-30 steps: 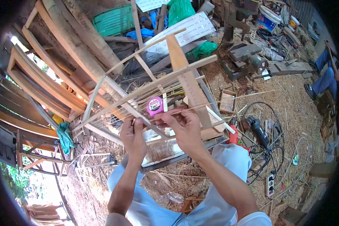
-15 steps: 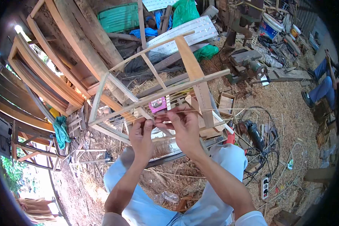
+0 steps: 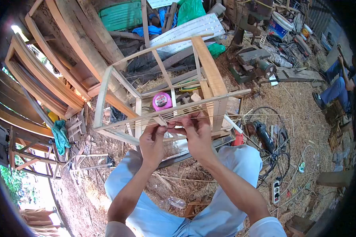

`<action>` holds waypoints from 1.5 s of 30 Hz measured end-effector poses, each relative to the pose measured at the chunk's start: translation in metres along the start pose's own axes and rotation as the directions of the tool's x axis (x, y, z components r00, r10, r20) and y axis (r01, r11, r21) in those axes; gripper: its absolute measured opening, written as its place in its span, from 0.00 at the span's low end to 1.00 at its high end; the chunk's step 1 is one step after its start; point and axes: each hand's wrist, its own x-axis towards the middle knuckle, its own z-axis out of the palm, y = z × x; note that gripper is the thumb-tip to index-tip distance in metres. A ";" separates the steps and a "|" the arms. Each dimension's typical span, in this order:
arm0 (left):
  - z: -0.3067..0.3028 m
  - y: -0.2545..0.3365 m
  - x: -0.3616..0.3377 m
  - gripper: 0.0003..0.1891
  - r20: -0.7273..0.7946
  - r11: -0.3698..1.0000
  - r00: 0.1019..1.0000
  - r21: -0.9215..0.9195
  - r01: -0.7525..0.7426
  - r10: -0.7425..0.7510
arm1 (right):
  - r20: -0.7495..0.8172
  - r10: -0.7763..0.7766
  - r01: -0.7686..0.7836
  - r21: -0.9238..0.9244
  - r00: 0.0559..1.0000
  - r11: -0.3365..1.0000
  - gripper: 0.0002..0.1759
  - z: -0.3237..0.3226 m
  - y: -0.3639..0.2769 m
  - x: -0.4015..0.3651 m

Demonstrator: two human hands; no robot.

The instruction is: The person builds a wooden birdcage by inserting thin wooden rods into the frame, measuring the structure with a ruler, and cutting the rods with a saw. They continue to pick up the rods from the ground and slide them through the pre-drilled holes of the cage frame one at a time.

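A light wooden frame [image 3: 215, 79], strung along its near side with thin wooden strips [image 3: 188, 112], stands between my knees. My left hand [image 3: 152, 144] is closed at the strips, its thumb and fingers pinching a small flat piece of wood [image 3: 160, 120]. Close beside it, my right hand [image 3: 198, 136] is closed too, with thumb and fingertips pressed together on a thin strip. The fingertips of both hands nearly meet, and the exact grip is partly hidden. Behind the strips, inside the frame, sits a pink tape measure [image 3: 162, 103].
An angle grinder [image 3: 265, 136] with a looped black cable lies to the right, near a white power strip [image 3: 276, 192]. Curved wooden frames [image 3: 47, 75] lean at the left. A bench vise [image 3: 257, 65] and a seated person [image 3: 338, 87] are at the far right. Shavings cover the ground.
The wooden frame has turned between my knees, so its right-hand board and the pink tape measure show more fully. Both hands stay close together at the strips.
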 end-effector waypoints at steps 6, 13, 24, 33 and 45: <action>0.000 -0.003 -0.001 0.13 -0.004 1.000 1.000 0.007 0.004 -0.004 | 0.017 0.008 -0.008 -0.006 1.000 1.000 0.07 -0.002 -0.003 -0.001; 0.002 -0.002 -0.002 0.13 -0.022 1.000 1.000 0.009 -0.011 0.011 | 0.044 -0.008 0.010 -0.037 0.999 0.999 0.04 -0.002 -0.005 -0.001; 0.003 0.004 -0.003 0.15 -0.019 0.995 0.998 0.081 -0.057 0.059 | 0.018 0.024 -0.024 0.000 1.000 1.000 0.04 -0.002 -0.004 -0.003; 0.035 0.000 -0.019 0.07 -0.401 0.988 0.905 0.006 -0.153 0.143 | 0.008 -0.008 0.008 0.013 1.000 1.000 0.06 0.004 0.000 -0.004; 0.030 0.004 -0.015 0.06 -0.378 0.990 0.918 -0.020 -0.141 0.123 | -0.067 -0.013 0.019 0.090 0.998 0.996 0.06 0.006 0.006 -0.007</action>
